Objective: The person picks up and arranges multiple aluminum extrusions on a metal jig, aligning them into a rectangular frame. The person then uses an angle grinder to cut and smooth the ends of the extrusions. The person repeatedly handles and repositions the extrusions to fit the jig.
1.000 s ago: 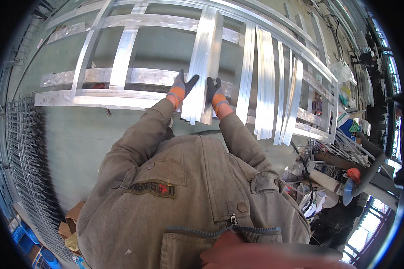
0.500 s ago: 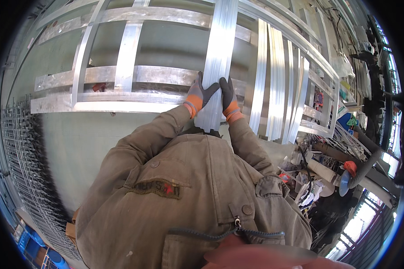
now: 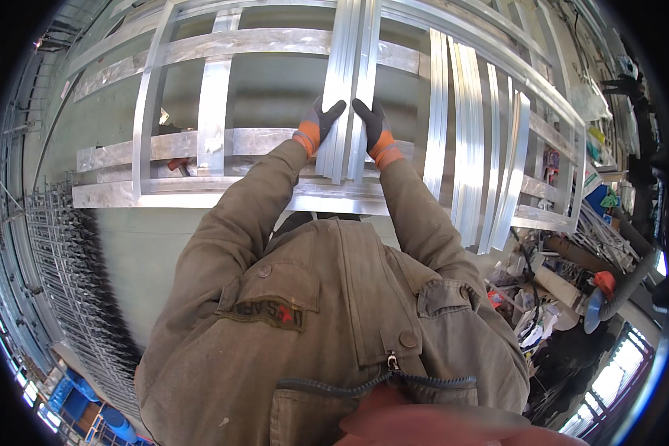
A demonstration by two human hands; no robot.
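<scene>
Left hand [image 3: 318,123] and right hand [image 3: 373,124], gloved grey with orange cuffs, closed flat against either side of a bundle of aluminium profiles [image 3: 349,82], clasping it near its lower end. Bundle lies across the metal frame rack [image 3: 201,197]; more profiles [image 3: 468,141] rest toward the rack's right edge.

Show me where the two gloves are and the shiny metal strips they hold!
left hand [image 3: 318,123], head view, on the back of the grey glove.
right hand [image 3: 374,123], head view, on the back of the grey glove.
metal strips [image 3: 353,59], head view, on the bare middle of the bundle above the hands.
</scene>
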